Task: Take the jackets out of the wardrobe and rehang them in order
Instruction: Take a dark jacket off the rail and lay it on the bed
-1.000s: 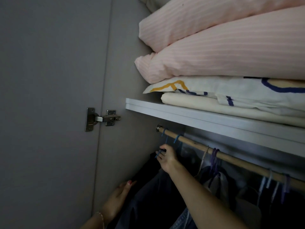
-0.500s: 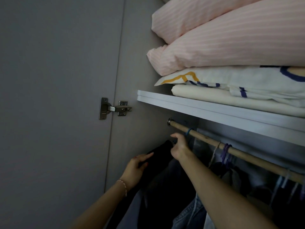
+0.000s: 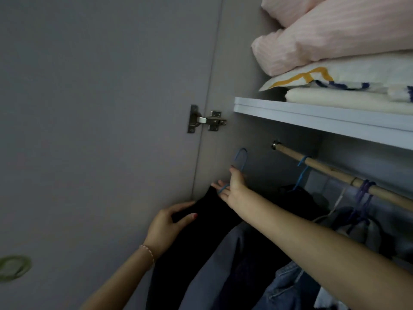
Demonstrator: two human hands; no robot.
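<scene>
A black jacket hangs on a blue wire hanger whose hook is off the wooden rail, left of the rail's end. My right hand holds that hanger at its neck, fingers loosely spread. My left hand grips the jacket's left shoulder between thumb and fingers. Another blue hanger with a dark garment stays hooked on the rail. Further right, purple hangers carry grey clothes. A grey-blue jacket and a denim one hang below my right forearm.
The open wardrobe door stands at the left, its metal hinge beside the side wall. A white shelf above the rail bears folded pink bedding and patterned linen.
My right hand lifted the blue hanger off the rail and carried it left, out of the wardrobe. My left hand rose and took hold of the black jacket's shoulder. The view shifted left.
</scene>
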